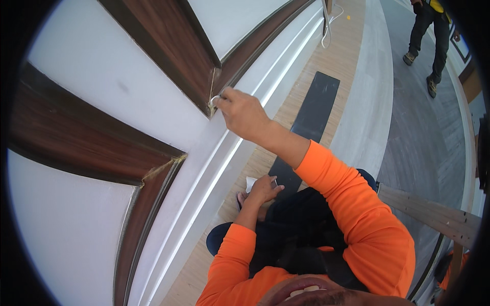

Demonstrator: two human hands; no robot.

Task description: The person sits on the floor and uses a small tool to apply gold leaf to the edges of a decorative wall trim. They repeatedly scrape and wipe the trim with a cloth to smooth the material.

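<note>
From my remote station I inspected the lower corner of a glossy reddish-brown wooden moulding with dark edges (168, 41), mounted on a smooth white wall panel (122, 86). The right hand (245, 113) was at that corner, its thumb and fingers pinched on a small white curved piece (215, 100) of undetermined material. The piece was at the slanted mitre joint (211, 106), where yellowish residue showed. I could not tell how firmly it bore on the surface.

The left hand (263, 189) was lower, by the left long edge of a flat dark-grey plank (316, 107), with its fingers partly curled. A slim pale object (275, 182) showed at them; I could not tell whether they gripped it. A white crumpled sheet (250, 183) was just beside this hand. A 2nd reddish-brown moulding (76, 120) bore similar residue at its right-hand corner.

Findings on method, in my judgement:

1. The stroke called for light, even pressure along the joint line, running out to the corner's tip.
2. The pinch needed to stay close to the working edge, since a loose hold risked smearing residue onto the white panel.
3. The raised right arm was reaching far; a closer seat would have steadied it.
</note>
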